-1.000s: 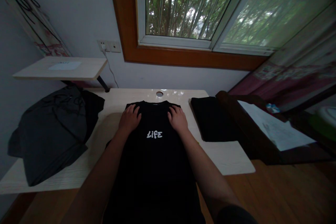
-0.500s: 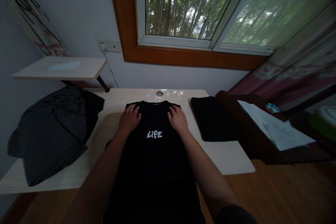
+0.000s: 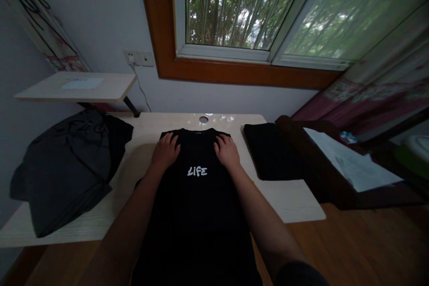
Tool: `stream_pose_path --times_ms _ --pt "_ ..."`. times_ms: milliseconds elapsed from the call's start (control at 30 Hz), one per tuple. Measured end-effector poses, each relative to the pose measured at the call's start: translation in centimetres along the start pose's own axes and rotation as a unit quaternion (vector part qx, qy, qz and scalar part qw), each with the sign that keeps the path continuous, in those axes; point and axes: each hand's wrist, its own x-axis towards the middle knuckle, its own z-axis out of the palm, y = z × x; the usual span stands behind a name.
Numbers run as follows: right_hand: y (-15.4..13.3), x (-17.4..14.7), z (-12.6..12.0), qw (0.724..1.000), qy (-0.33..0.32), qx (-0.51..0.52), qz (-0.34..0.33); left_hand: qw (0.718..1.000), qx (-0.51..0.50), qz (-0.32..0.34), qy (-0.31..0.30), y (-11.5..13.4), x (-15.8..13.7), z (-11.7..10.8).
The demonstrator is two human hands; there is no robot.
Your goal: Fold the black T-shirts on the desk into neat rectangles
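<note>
A black T-shirt (image 3: 197, 196) with white lettering on its front lies spread on the pale wooden desk (image 3: 291, 201), its neckline towards the window. My left hand (image 3: 166, 151) rests on the shirt's left shoulder, fingers stretched out over the cloth. On the right shoulder lies my right hand (image 3: 227, 151), also flat with its fingers apart. The lower part of the shirt runs towards me and merges with dark cloth at the bottom of the view, so I cannot tell where it ends.
Dark grey clothing (image 3: 70, 165) is heaped on the desk's left side, under a small raised shelf (image 3: 80, 87). At the right lies a folded black garment (image 3: 271, 152). Beyond it, papers (image 3: 348, 161) rest on a dark brown surface. A window (image 3: 248, 9) is behind the desk.
</note>
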Motion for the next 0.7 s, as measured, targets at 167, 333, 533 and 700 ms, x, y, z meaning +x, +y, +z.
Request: stream_pose_path --times_ms 167,333,533,700 --pt "0.13 0.05 0.14 1.0 -0.002 0.0 0.002 1.0 -0.011 0.0 -0.013 -0.06 0.06 0.06" --pt "0.12 0.08 0.13 1.0 -0.003 0.004 0.002 1.0 -0.012 0.004 -0.018 -0.16 0.04 0.38" --pt "0.06 0.02 0.04 1.0 -0.007 0.0 0.005 0.999 -0.003 0.012 -0.033 -0.38 0.08 0.9" --pt "-0.03 0.05 -0.18 1.0 -0.008 -0.001 0.001 0.999 -0.008 0.015 -0.036 -0.43 0.08 0.97"
